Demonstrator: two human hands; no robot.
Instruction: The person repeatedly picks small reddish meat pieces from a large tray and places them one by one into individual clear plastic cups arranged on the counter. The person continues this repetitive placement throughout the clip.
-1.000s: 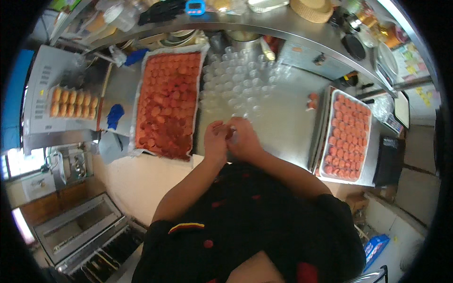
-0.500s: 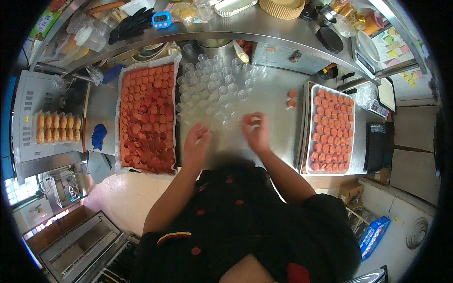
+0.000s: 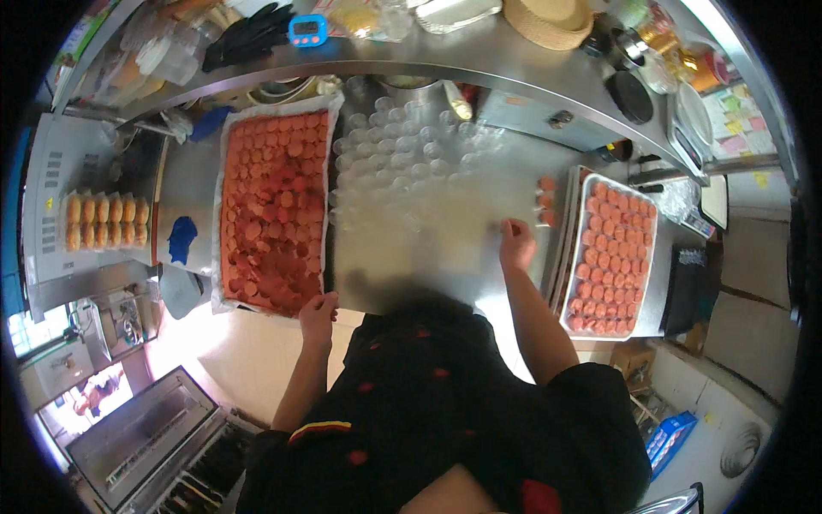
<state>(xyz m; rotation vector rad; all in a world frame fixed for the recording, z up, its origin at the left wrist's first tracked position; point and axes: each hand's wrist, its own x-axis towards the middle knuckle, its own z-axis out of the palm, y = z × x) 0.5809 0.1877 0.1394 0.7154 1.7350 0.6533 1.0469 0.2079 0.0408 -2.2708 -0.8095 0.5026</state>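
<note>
My left hand (image 3: pixel 318 315) is by the near right corner of a large paper-lined tray (image 3: pixel 335 120) filled with thin red cake rounds (image 3: pixel 253 231). Its fingers are curled together, and anything between them is too small to make out. My right hand (image 3: pixel 518 247) is over the steel table (image 3: pixel 445 206), fingertips pinched, just left of three red portions (image 3: pixel 545 200) lined up in a column. Whether it holds something cannot be seen. Many clear plastic cups (image 3: pixel 402 141) stand grouped at the back of the table, between the two trays.
On the right, a white-rimmed tray (image 3: pixel 567 315) holds rows of red portions. A steel shelf (image 3: pixel 385 70) with a blue timer (image 3: pixel 308 31) and containers overhangs the back. Packed buns (image 3: pixel 107 221) lie at far left, near a blue cloth (image 3: pixel 181 240).
My hands have moved apart: the left back toward the red tray's near corner, the right toward the small column. That column now shows three red portions instead of two.
</note>
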